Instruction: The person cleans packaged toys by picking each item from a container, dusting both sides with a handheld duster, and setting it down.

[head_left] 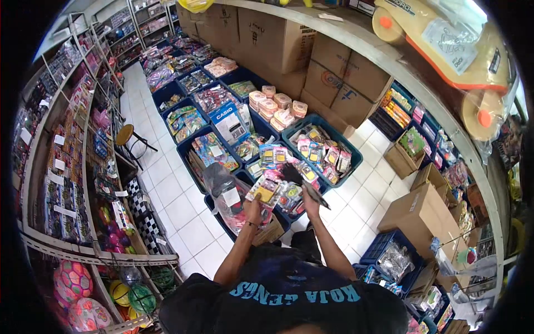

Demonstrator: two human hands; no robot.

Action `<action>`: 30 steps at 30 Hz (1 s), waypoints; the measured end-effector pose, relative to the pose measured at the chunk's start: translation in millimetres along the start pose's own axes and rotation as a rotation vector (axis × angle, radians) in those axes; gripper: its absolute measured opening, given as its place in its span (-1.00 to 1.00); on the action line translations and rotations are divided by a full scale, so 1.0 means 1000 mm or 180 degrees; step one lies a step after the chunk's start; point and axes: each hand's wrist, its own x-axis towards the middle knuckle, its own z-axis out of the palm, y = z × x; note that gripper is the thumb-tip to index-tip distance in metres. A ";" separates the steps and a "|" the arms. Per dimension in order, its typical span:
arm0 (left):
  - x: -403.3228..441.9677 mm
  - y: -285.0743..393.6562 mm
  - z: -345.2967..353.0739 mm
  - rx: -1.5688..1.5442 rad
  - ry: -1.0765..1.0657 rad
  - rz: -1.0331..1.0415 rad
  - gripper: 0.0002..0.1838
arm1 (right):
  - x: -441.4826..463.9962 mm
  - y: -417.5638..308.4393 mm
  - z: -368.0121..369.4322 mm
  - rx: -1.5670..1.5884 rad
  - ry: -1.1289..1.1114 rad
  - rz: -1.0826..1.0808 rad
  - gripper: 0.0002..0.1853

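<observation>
My left hand [252,210] is closed on a flat toy package [263,191] with a yellow piece on its card, held over a blue crate. In my right hand [311,201] is a duster [290,173] with dark bristles, which point up and left over the packages. Several small packaged toys [290,198] lie in the crate under both hands. Left of my left hand, a clear plastic bag [227,196] with dark and red contents rests on the crate. A green crate [346,177] of similar pink and yellow packages stands beyond my right hand.
Blue crates of packaged goods, a Casio box [229,123] and pink-lidded containers [268,106] lie ahead. Shelves run along the left, near a wooden stool [124,135]. Cardboard boxes [424,220] and crates stand at the right. An overhead shelf [356,34] crosses the upper right.
</observation>
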 end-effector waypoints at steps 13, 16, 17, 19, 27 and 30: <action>-0.015 -0.001 0.005 -0.0631 -0.0173 -0.0012 -0.78 | -0.004 -0.006 -0.005 -0.0431 -0.0141 -0.0233 -0.70; -0.005 -0.012 -0.003 -0.0739 -0.0237 0.0020 -0.78 | -0.009 -0.031 -0.003 -0.0237 -0.0286 -0.0333 -0.70; 0.001 -0.017 -0.007 -0.0544 -0.0145 -0.0026 -0.78 | -0.016 -0.027 0.001 -0.0204 -0.0399 -0.0280 -0.70; -0.003 -0.013 -0.006 -0.0254 -0.0112 -0.0060 -0.78 | -0.033 -0.028 0.005 -0.0444 -0.0780 -0.0335 -0.68; 0.002 -0.028 -0.010 -0.0097 -0.0125 0.0046 -0.74 | -0.022 -0.048 -0.009 -0.0120 -0.0224 -0.0047 -0.73; -0.002 -0.021 -0.005 0.0182 -0.0129 -0.0067 -0.76 | -0.018 -0.041 -0.008 -0.0280 -0.0664 -0.0475 -0.73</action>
